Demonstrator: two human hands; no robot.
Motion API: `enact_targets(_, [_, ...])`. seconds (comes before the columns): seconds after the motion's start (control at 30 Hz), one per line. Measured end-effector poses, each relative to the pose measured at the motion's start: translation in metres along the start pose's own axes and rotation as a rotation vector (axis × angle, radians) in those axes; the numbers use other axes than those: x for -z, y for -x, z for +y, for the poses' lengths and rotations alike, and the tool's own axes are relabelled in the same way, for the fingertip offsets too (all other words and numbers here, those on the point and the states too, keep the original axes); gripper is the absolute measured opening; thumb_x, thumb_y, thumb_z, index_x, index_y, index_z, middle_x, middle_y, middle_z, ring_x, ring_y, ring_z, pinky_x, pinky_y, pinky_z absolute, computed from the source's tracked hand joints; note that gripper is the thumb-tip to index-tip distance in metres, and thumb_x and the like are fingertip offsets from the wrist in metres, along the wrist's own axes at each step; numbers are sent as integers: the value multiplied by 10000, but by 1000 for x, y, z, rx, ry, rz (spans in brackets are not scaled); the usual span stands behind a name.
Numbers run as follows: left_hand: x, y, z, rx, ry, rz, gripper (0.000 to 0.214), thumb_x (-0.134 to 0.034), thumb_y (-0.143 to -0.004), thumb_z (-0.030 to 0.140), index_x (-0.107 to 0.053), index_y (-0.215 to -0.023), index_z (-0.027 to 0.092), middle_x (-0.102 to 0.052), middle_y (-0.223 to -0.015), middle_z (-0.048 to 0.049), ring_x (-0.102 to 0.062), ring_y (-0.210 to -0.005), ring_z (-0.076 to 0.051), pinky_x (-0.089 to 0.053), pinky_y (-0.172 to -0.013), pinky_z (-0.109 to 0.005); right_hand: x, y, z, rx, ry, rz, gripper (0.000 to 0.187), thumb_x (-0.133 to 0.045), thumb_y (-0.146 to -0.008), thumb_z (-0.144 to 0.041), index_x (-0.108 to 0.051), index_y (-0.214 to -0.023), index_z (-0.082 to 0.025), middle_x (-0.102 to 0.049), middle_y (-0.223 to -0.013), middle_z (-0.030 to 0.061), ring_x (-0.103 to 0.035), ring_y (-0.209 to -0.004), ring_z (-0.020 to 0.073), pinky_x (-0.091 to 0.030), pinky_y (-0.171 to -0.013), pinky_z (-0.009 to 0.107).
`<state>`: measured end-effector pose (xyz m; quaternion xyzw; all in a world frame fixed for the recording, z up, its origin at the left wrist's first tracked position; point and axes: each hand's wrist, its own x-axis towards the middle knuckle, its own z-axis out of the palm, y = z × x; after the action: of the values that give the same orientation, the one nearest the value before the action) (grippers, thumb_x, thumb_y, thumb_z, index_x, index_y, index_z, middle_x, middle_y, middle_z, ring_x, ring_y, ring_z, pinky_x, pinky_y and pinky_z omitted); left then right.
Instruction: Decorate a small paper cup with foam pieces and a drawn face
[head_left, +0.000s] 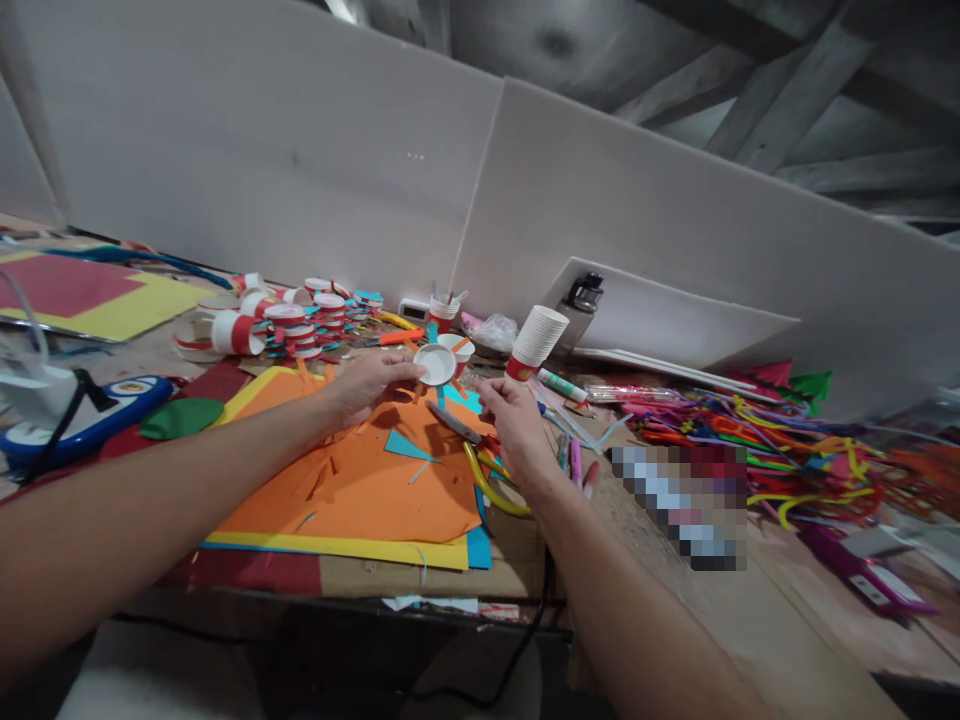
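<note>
My left hand (367, 388) holds a small white paper cup piece (435, 365) with its open side toward me, above a sheet of orange paper (360, 480). Orange strips hang from the cup piece. My right hand (514, 420) hovers just right of it, fingers loosely curled; I cannot tell whether it holds anything. Beneath the right hand lie scissors with yellow handles (487, 480). A stack of white paper cups with a red base (534, 343) leans just beyond the right hand.
Several cut red-and-white cup rings (300, 322) are piled at the back left. A heap of coloured pipe cleaners (757, 435) covers the right side. Markers (574, 460) lie near the right hand. White foam boards (300, 160) wall the back. A blue device (82, 420) sits left.
</note>
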<state>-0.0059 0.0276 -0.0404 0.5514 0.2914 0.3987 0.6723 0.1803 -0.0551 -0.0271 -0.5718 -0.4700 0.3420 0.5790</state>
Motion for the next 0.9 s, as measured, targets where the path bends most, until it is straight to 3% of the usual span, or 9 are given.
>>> enact_targets(0.13, [-1, 2, 2, 0, 93, 46, 227, -769, -642, 284, -649, -755, 127, -655, -724, -39, -597, -667, -123, -437, -606, -239, 3, -2, 3, 35, -19, 3, 288, -627, -707, -469, -540, -644, -202, -451, -567, -44, -387, -526, 101, -336, -548, 268])
enact_targets(0.27, [1, 3, 7, 9, 260, 136, 216, -722, -646, 233, -665, -825, 125, -656, -731, -37, -587, -655, -119, -434, -571, -232, 8, -8, 7, 125, -99, 67, 401, -557, -783, -517, -386, -564, -228, -326, -525, -60, -319, -490, 102, -314, -518, 275])
enact_targets(0.4, [6, 0, 8, -13, 320, 177, 199, -695, -646, 213, -652, -818, 122, -636, -675, -24, -568, -628, -119, -418, -543, -234, 13, -10, 3, 179, -107, 132, 489, -544, -805, -574, -346, -517, -232, -319, -495, -54, -301, -479, 103, -297, -515, 288])
enact_targets(0.47, [7, -2, 8, -25, 326, 205, 210, -689, -631, 196, -646, -823, 124, -639, -677, -19, -565, -623, -115, -406, -537, -231, 13, -5, -3, 194, -72, 27, 519, -547, -802, -601, -389, -482, -224, -359, -474, -41, -338, -485, 107, -319, -541, 295])
enact_targets(0.57, [8, -4, 7, -31, 324, 208, 211, -683, -615, 192, -639, -810, 125, -639, -671, -16, -565, -618, -113, -405, -553, -231, 7, 10, -14, 208, 26, -314, 442, -642, -764, -536, -544, -500, -196, -516, -549, -4, -462, -566, 122, -375, -614, 294])
enact_targets(0.63, [9, -4, 6, -42, 301, 201, 198, -684, -610, 206, -634, -785, 127, -631, -656, -13, -562, -613, -112, -405, -567, -233, 2, 20, -19, 217, 66, -535, 235, -738, -700, -433, -693, -703, -203, -635, -761, 17, -539, -697, 140, -418, -677, 288])
enact_targets(0.7, [8, -4, 6, -78, 253, 184, 193, -694, -610, 228, -629, -764, 131, -631, -666, -14, -564, -618, -112, -407, -583, -236, -1, 25, -20, 231, 114, -646, 352, -795, -642, -354, -721, -970, -252, -656, -980, 25, -561, -817, 151, -447, -726, 284])
enact_targets(0.77, [7, -4, 5, -123, 174, 178, 204, -713, -603, 241, -625, -750, 131, -635, -698, -16, -566, -631, -111, -407, -601, -238, -4, 25, -18, 237, 172, -597, 501, -799, -635, -327, -676, -1118, -275, -644, -1053, 28, -556, -840, 143, -459, -741, 278])
enact_targets(0.9, [5, -3, 2, -208, 12, 141, 220, -739, -617, 277, -622, -738, 135, -624, -734, -11, -558, -653, -111, -412, -630, -244, -5, 15, -11, 153, 176, -238, 356, -675, -749, -401, -664, -1045, -203, -648, -944, 31, -546, -771, 128, -446, -689, 262])
